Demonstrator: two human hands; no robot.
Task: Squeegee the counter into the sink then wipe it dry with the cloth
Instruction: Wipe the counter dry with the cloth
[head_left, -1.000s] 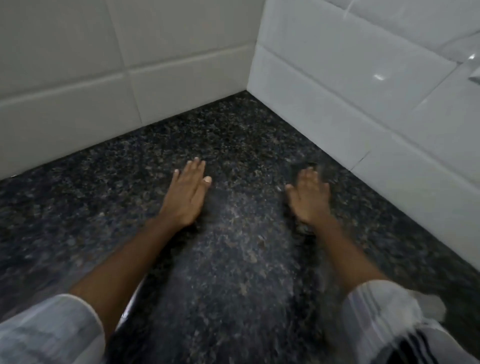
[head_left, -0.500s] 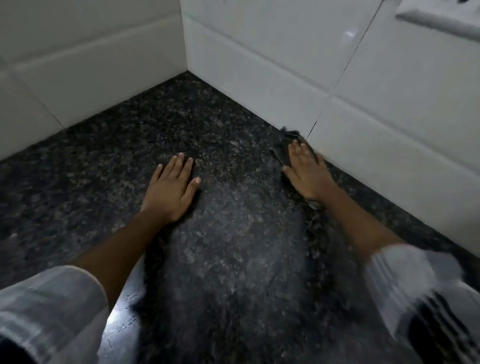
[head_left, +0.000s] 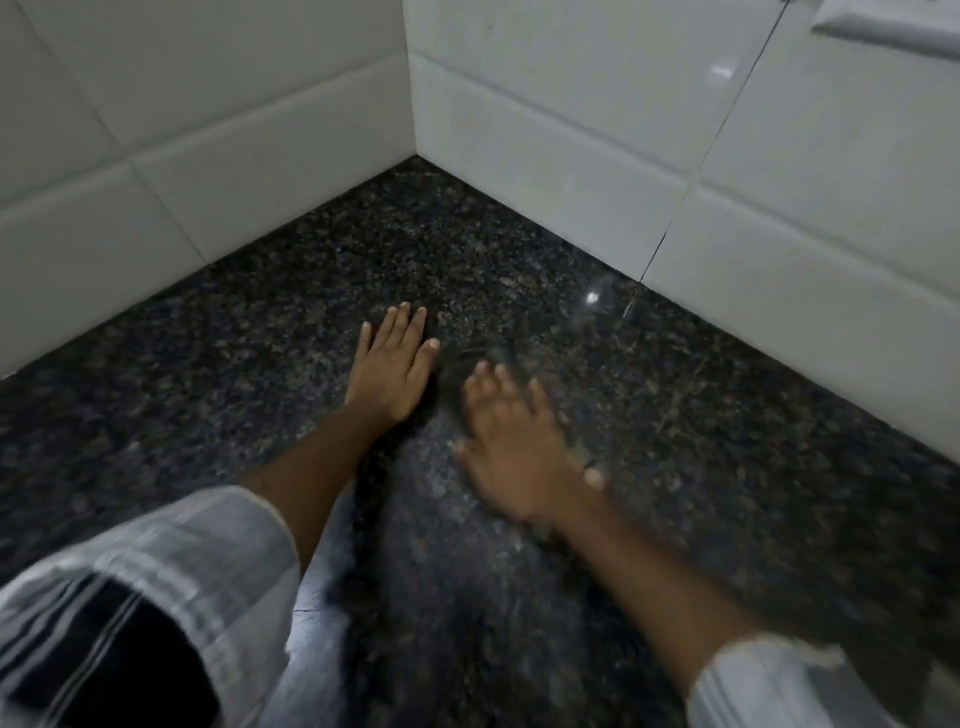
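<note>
The dark speckled granite counter (head_left: 218, 374) runs into a corner of white tiled walls. My left hand (head_left: 392, 371) lies flat on the stone, fingers together and pointing at the corner, with nothing in it. Just to its right, my right hand (head_left: 511, 452) presses down on a dark cloth (head_left: 462, 364). Only a dark edge of the cloth shows beyond the fingertips, and both hand and cloth are blurred by motion. No squeegee or sink is in view.
White tiled walls (head_left: 571, 171) close off the counter at the back and the right, meeting in a corner (head_left: 413, 150). A white ledge (head_left: 883, 28) juts from the wall at top right. A light glare (head_left: 592, 297) sits on the stone near the right wall.
My right hand has slid the cloth away from the right wall, leftward and toward me, and now sits close beside my left hand. The left hand has stayed flat in place.
</note>
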